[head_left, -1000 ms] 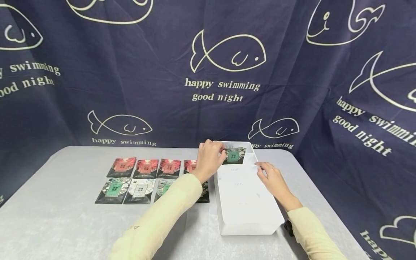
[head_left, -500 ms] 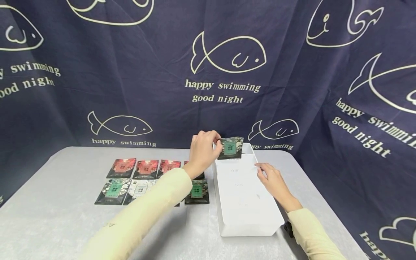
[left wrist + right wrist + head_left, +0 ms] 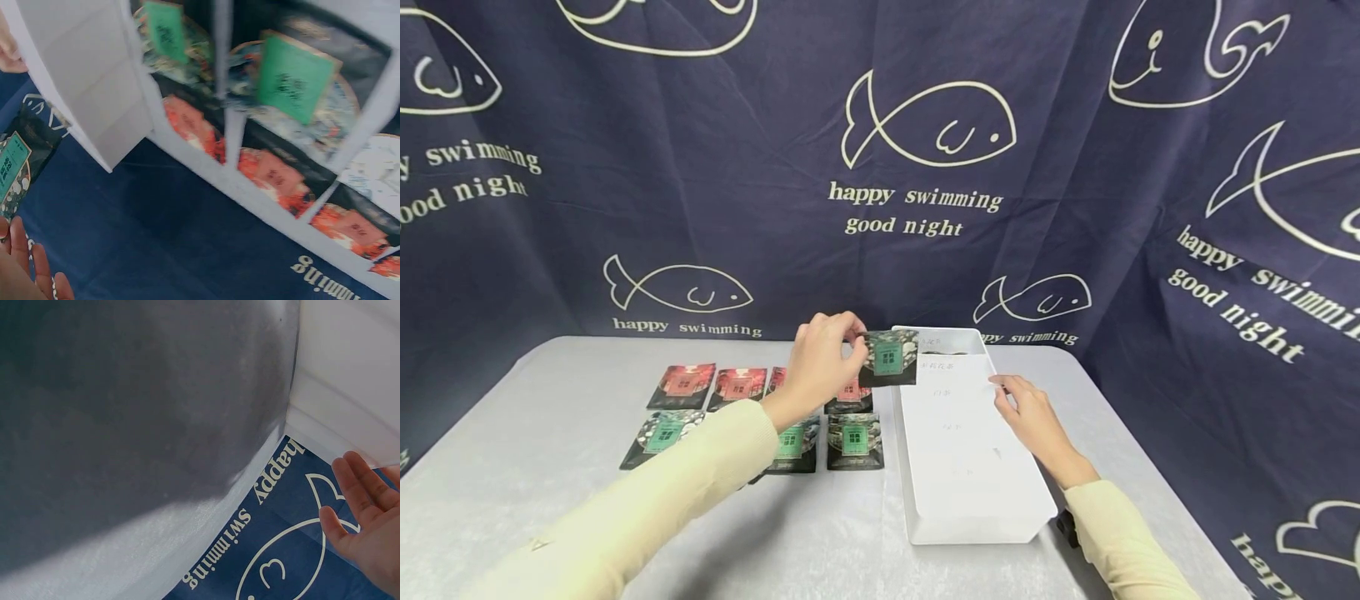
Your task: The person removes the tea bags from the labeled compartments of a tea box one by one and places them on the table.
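Note:
In the head view, my left hand [image 3: 823, 354] pinches a tea sachet [image 3: 889, 360] by its left edge. The sachet has a green label and a dark base, and is held up in front of the box's far left corner. The left wrist view has this sachet [image 3: 14, 164] at its left edge, above the left fingers. A long white box [image 3: 970, 530] stands to the right, holding white divider cards [image 3: 958, 450] with faint handwriting. My right hand [image 3: 1033, 421] touches the box's right rim near the far end, its fingers mostly extended in the right wrist view.
Red sachets [image 3: 681, 385] form a back row on the grey table [image 3: 535, 500], left of the box. Sachets with green labels [image 3: 855, 442] lie in a front row, partly hidden by the left sleeve [image 3: 700, 475]. A dark blue fish-print cloth [image 3: 775, 167] hangs behind.
My left hand has lifted the green-label sachet out of the box's far compartment and carried it left. The divider cards now cover most of that opening. The right hand has stayed in place.

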A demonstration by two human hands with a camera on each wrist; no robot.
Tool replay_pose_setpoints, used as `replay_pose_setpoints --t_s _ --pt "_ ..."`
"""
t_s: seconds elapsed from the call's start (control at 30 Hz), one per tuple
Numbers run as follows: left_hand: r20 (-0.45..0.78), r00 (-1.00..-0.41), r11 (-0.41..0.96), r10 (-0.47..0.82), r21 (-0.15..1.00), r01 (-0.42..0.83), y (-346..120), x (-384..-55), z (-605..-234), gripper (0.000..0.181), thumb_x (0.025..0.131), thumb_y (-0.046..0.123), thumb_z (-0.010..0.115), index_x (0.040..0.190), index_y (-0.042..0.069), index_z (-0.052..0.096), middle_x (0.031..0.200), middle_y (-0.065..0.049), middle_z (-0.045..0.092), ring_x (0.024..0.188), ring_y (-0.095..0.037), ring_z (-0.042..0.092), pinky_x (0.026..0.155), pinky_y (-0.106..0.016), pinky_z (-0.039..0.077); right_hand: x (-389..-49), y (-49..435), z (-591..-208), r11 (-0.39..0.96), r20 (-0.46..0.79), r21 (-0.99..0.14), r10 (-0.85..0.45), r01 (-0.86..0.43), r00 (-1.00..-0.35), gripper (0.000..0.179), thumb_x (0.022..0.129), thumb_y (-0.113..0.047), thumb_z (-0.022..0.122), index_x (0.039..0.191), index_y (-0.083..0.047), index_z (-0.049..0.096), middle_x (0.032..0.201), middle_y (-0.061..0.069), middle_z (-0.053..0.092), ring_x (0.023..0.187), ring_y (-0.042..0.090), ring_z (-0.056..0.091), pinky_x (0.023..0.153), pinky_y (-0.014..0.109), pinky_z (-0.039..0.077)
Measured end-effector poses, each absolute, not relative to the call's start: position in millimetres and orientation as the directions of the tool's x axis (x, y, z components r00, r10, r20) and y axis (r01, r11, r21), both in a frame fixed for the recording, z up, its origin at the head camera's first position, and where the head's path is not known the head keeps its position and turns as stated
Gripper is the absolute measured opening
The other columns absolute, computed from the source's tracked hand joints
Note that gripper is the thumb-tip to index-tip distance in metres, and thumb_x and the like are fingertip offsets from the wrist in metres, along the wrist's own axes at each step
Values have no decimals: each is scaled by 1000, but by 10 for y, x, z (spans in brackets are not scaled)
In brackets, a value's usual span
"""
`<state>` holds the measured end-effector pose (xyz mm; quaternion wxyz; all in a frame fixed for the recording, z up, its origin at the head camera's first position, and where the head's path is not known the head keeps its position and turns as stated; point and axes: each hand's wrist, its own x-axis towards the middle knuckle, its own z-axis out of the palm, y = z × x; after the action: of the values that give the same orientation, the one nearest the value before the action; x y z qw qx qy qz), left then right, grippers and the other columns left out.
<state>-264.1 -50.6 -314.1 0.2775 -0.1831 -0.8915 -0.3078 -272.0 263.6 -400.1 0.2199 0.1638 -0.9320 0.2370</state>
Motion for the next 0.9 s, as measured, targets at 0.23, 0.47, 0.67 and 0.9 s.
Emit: replay_pose_setpoints --t_s 0.23,0.47,0.67,0.9 --pt "559 -807 754 193 441 486 -675 -2475 -3310 11 78 12 55 83 16 63 70 9 61 73 -14 50 76 -37 38 -2716 2647 -4010 832 496 -369 -199 -413 -845 26 90 -9 46 109 2 60 103 18 63 92 33 60 83 47 45" --pt "469 -859 764 205 472 440 -760 -2284 -3483 9 75 13 57 78 21 61 69 12 59 77 -15 51 87 -42 38 -2721 2651 -4019 832 491 -372 -201 -413 -848 27 90 -9 45 110 2 59 103 18 63 92 33 60 83 48 45" --pt "394 -892 769 223 491 409 -788 -2105 -3606 9 74 14 60 76 24 61 69 16 59 75 -12 52 85 -41 39 -2723 2651 -4015 828 487 -379 -201 -413 -850 27 90 -9 45 110 2 59 102 18 63 92 33 60 83 48 45" --pt "316 -917 774 244 506 380 -811 -1944 -3739 14 70 14 64 78 26 63 67 20 56 73 -8 51 84 -43 41 -2728 2643 -4011 830 487 -375 -204 -414 -849 27 91 -10 45 111 2 59 102 18 63 92 33 59 83 48 45"
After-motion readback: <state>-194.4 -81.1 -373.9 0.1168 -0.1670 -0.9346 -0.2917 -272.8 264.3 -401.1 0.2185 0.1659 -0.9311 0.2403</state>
